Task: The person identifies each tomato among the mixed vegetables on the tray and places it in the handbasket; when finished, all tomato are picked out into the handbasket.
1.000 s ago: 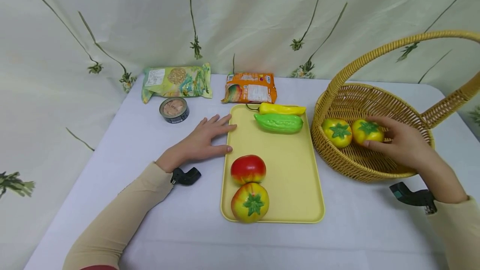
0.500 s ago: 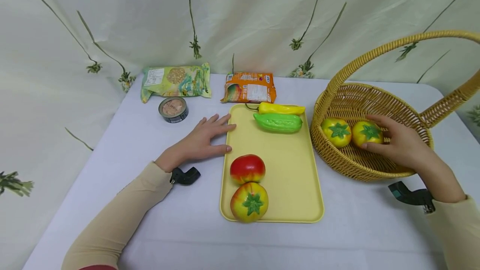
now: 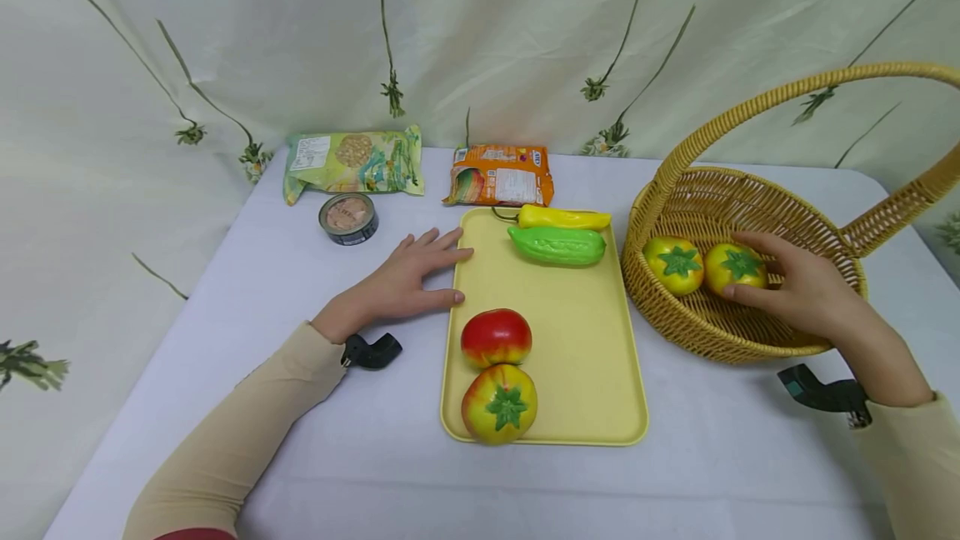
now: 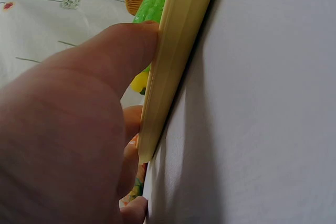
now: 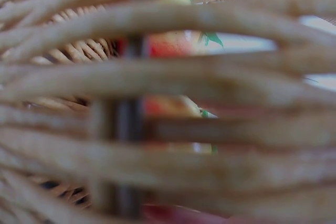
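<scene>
In the head view my right hand [image 3: 806, 286] reaches into a wicker basket [image 3: 727, 344] and grips a yellow toy tomato [image 3: 731, 267] with a green star-shaped top, thumb in front and fingers behind. A matching toy tomato [image 3: 673, 263] lies beside it. My left hand [image 3: 405, 282] rests spread at the left rim of a yellow tray [image 3: 577, 365]; the left wrist view shows its thumb [image 4: 131, 45] against the tray's side. On the tray lie a red toy tomato [image 3: 495, 337], a yellow-red one [image 3: 499, 407], a green bitter melon [image 3: 558, 246] and a yellow chili pepper [image 3: 562, 218].
Behind the tray lie an orange snack packet [image 3: 501, 176] and a green snack packet [image 3: 352, 162]. A small tin can [image 3: 348, 219] stands left of them. The basket's tall handle [image 3: 795, 94] arches over its opening. Basket weave [image 5: 168, 82] fills most of the right wrist view.
</scene>
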Motion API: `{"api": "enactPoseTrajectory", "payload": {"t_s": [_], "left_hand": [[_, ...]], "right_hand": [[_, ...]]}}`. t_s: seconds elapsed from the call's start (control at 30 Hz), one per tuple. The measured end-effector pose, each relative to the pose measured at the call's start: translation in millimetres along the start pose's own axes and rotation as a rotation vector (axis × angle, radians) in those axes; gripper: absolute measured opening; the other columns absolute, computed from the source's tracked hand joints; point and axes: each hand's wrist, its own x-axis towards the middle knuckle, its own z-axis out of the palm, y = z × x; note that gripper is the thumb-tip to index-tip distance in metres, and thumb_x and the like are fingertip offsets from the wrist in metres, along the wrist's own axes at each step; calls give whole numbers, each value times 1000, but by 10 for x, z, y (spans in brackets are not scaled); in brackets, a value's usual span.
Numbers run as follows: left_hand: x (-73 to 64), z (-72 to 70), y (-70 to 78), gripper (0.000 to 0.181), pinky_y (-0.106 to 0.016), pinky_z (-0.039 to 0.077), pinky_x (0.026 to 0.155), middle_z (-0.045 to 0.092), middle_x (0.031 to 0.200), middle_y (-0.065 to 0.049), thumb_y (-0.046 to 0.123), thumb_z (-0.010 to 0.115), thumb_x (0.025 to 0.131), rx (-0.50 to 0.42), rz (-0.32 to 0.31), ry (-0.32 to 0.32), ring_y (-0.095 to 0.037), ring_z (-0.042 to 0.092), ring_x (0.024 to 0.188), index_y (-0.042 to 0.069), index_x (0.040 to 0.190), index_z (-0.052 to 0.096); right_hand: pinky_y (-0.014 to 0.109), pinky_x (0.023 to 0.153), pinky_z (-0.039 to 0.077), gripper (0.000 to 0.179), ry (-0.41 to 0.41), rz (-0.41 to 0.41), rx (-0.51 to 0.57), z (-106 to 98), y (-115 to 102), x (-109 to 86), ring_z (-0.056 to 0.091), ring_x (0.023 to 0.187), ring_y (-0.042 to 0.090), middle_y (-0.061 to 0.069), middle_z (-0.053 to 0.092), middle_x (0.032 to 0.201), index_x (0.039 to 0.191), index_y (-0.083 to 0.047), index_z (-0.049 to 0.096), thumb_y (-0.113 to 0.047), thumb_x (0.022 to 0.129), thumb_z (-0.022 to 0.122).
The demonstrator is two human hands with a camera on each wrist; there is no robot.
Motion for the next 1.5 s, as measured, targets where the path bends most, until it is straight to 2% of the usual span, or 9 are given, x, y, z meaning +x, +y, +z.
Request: {"api": "enactPoseTrajectory", "payload": {"t_s": [0.43, 0.87, 1.0, 1.2, 1.5], "left_hand": [[-1, 17, -8, 69, -68, 1, 125, 23, 171, -7, 46, 68, 94, 2, -3, 4, -44, 11, 159, 21, 154, 47], [-6, 16, -4, 69, -68, 1, 125, 23, 171, -7, 46, 68, 94, -1, -3, 5, -44, 11, 159, 21, 154, 47], [-8, 15, -5, 68, -68, 1, 125, 23, 171, -7, 46, 68, 94, -3, -3, 5, -44, 11, 159, 21, 154, 47], [-3, 15, -11, 68, -68, 1, 125, 24, 171, -7, 45, 67, 94, -2, 2, 8, -44, 12, 158, 20, 154, 48], [-4, 13, -4, 68, -69, 1, 124, 24, 171, -8, 45, 68, 93, 2, 2, 11, -44, 12, 158, 20, 154, 48]], "right_hand": [[75, 92, 47, 74, 44, -21, 45, 8, -30, -20, 47, 125, 65, 39, 45, 146, 153, 1, 39, -27, 94, 74], [77, 92, 44, 73, 49, -17, 48, -9, -45, -31, 47, 125, 66, 40, 44, 146, 153, 1, 38, -28, 96, 72], [77, 95, 42, 73, 67, -33, 71, -60, -77, -56, 46, 126, 65, 38, 42, 149, 154, 1, 37, -24, 95, 72], [77, 100, 39, 78, 115, -29, 89, -164, -155, -99, 44, 130, 61, 32, 39, 156, 158, -5, 35, -21, 93, 75], [77, 100, 38, 79, 120, -69, 93, -237, -252, -140, 44, 132, 60, 30, 41, 155, 157, -6, 36, -17, 91, 78]]}}
